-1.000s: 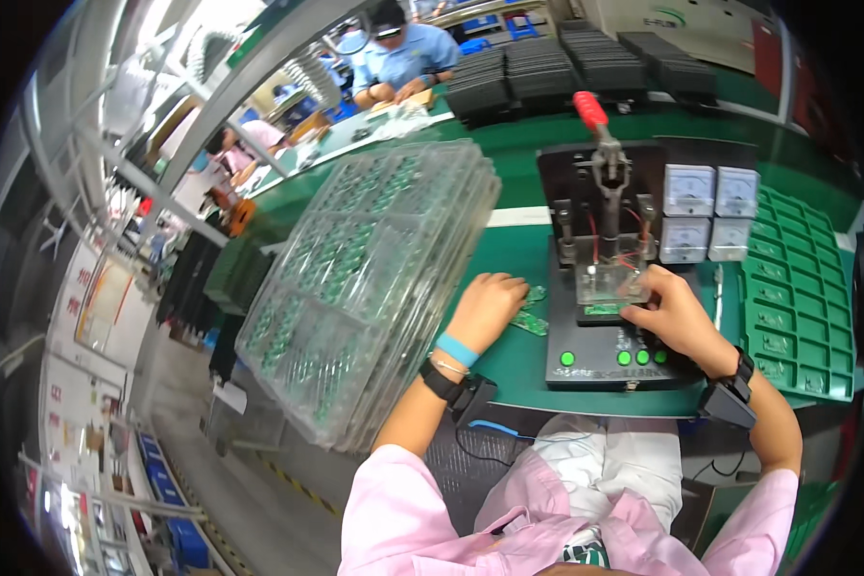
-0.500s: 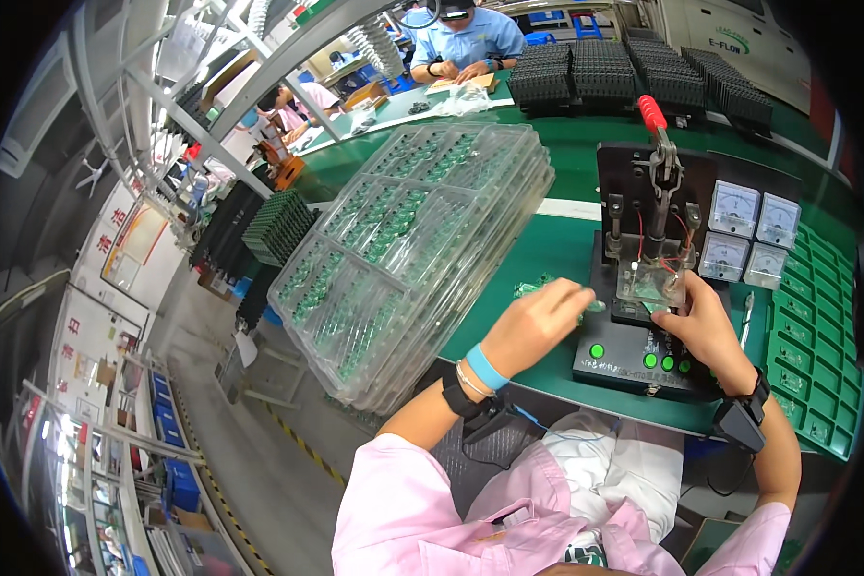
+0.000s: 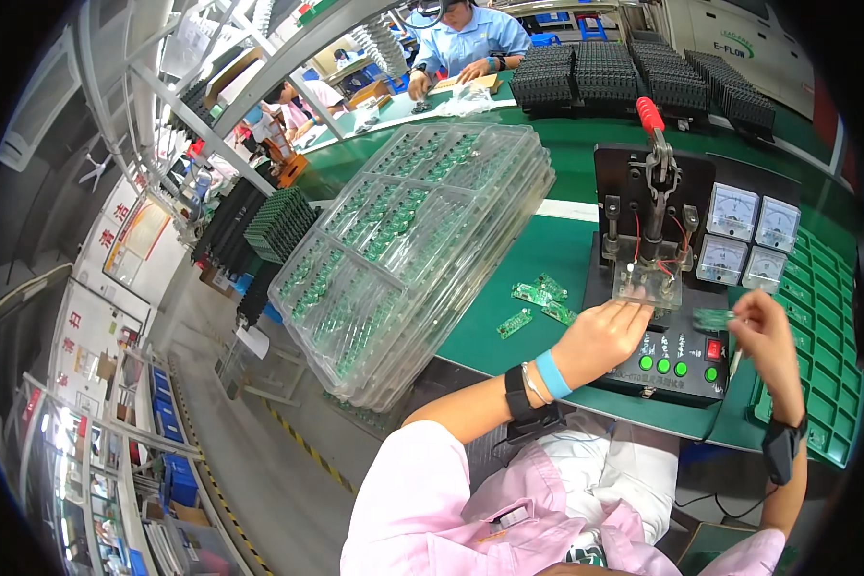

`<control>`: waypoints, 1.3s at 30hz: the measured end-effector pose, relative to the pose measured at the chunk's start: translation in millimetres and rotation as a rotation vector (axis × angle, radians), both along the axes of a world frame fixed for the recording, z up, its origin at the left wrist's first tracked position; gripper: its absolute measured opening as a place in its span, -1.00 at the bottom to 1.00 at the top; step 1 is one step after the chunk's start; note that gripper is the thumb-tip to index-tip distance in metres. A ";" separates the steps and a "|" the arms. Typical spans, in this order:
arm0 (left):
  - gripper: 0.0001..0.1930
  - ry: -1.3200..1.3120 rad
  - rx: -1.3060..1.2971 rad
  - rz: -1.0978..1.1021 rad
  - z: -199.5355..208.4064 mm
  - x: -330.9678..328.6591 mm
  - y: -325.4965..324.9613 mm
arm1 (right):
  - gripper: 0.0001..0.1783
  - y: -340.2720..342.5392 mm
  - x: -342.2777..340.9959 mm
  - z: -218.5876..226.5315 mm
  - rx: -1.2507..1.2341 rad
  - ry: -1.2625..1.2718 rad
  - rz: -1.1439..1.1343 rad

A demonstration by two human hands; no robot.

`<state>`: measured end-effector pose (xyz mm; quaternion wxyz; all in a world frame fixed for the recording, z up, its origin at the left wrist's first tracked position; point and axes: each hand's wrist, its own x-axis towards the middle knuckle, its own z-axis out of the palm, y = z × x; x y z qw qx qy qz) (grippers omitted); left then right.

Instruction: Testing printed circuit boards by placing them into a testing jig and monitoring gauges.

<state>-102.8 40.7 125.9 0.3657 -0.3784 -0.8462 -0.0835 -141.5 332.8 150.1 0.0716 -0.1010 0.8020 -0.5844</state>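
Observation:
A test fixture point(image 3: 677, 360) stands before me, with a black base, green buttons and a red-handled toggle clamp point(image 3: 651, 115). My left hand point(image 3: 605, 336) reaches into it, fingers together, the tips under the clear plate point(image 3: 651, 288). Whatever they hold there is hidden. To the right of the plate, my right hand point(image 3: 768, 336) pinches a green circuit board point(image 3: 711, 320), blurred by motion, above the base. Several loose circuit boards point(image 3: 515, 324) lie on the green mat left of the fixture.
Stacked clear blister trays point(image 3: 403, 278) full of boards stand on the left. A green compartment tray point(image 3: 816, 355) lies on the right, beside four-sided panel meters point(image 3: 732, 209). Black racks point(image 3: 634, 77) line the back. Across the bench a person in blue point(image 3: 470, 43) works.
My left hand has moved right from the loose boards to under the clear plate. My right hand has drawn out to the right with a circuit board. The co-worker's hands have moved apart.

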 end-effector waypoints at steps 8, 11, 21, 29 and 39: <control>-0.51 -0.261 0.016 0.118 -4.3 16.7 16.7 | -0.86 247.7 -74.7 -82.6 0.195 0.131 -0.508; -0.42 -0.336 0.054 0.126 -1.6 18.6 16.3 | -0.80 341.4 -92.8 -128.8 0.208 0.232 -0.685; -0.14 -0.520 0.029 0.063 1.4 23.3 8.9 | -0.63 451.3 -117.0 -195.3 0.169 0.075 -0.820; -0.20 -0.619 -0.088 0.007 46.4 54.7 25.9 | -0.62 352.5 -76.1 -139.1 0.567 0.562 -0.666; -0.11 0.044 0.627 -0.152 115.4 -43.8 14.3 | -0.62 39.8 79.4 17.8 0.537 0.611 -0.102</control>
